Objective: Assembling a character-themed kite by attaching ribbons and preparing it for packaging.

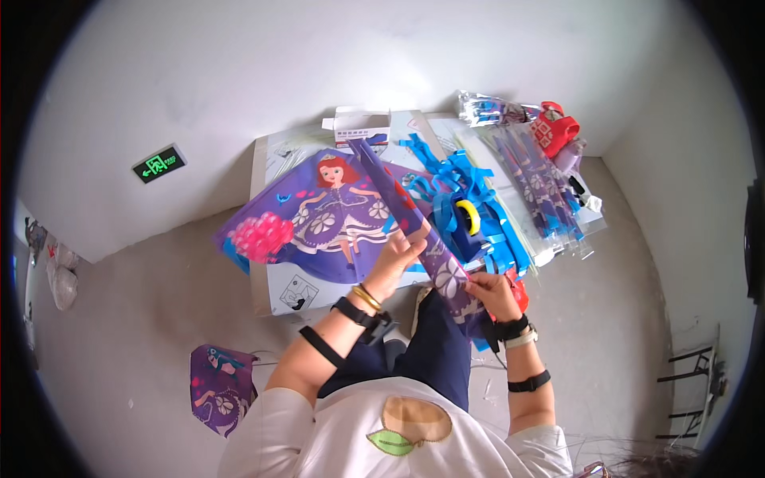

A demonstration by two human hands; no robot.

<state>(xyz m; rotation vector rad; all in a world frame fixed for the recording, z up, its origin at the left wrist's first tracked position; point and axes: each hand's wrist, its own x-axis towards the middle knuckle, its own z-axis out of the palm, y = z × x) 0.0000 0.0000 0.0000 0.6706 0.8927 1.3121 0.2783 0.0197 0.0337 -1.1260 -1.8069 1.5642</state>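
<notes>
My left hand (396, 264) is closed round the middle of a folded purple kite (446, 275), a long narrow bundle with white flower prints. Lower down the same bundle, my right hand (496, 293) pinches its right edge. The bundle slants from the upper left toward my lap. Beside it on the left, an opened-out purple kite (370, 247) with a printed princess and pink flowers lies flat. Just right of the bundle are a heap of blue ribbon tails (458, 171) and a dark blue object with a curved yellow part (468, 217).
Everything lies on a low, pale board-topped table (267, 291). A small white box (362, 126) stands at its back. Several wrapped kites (546, 187) and a red bag (554, 127) are at the right. Another purple kite piece (221, 386) is on the floor at the left.
</notes>
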